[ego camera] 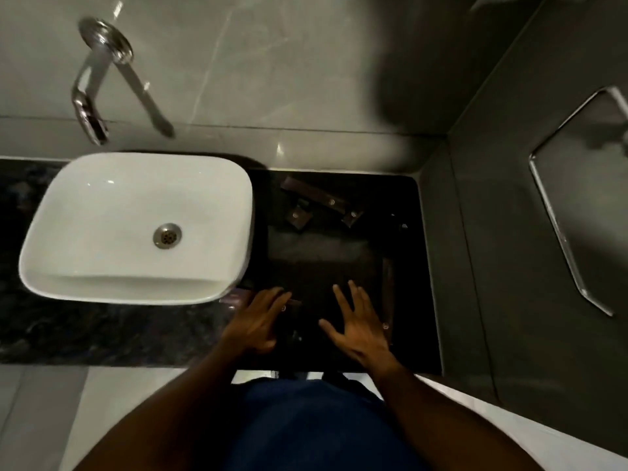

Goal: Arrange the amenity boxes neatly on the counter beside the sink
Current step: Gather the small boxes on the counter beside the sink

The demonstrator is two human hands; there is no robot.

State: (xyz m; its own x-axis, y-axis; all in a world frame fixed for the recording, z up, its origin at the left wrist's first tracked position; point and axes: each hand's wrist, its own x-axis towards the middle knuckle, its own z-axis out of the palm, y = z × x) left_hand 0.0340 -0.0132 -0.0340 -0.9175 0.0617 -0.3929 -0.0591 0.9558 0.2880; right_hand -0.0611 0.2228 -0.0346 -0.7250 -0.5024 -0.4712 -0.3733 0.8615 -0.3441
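1. The person stands at a dark tabletop (421,266) to the right of the white sink (136,229), and both hands are low over its near part.
2. The left hand (258,321) has its grip loosely spread. Its fingertips lie on or just above a small dark box (292,303) near the sink corner; the picture is too dark to tell if they touch.
3. The right hand (360,324) has its grip wide open and flat, and it holds nothing.
4. The other amenity boxes (323,198) lie scattered at the far side of the tabletop, well apart from both hands. The longest one runs slantwise, from far-left to near-right.
5. A long thin box (387,294) lies just to the right of the right hand, with its long axis pointing away from the person.
6. In my judgement the right hand is nearer to this thin box, and the left hand is nearer to the small one.
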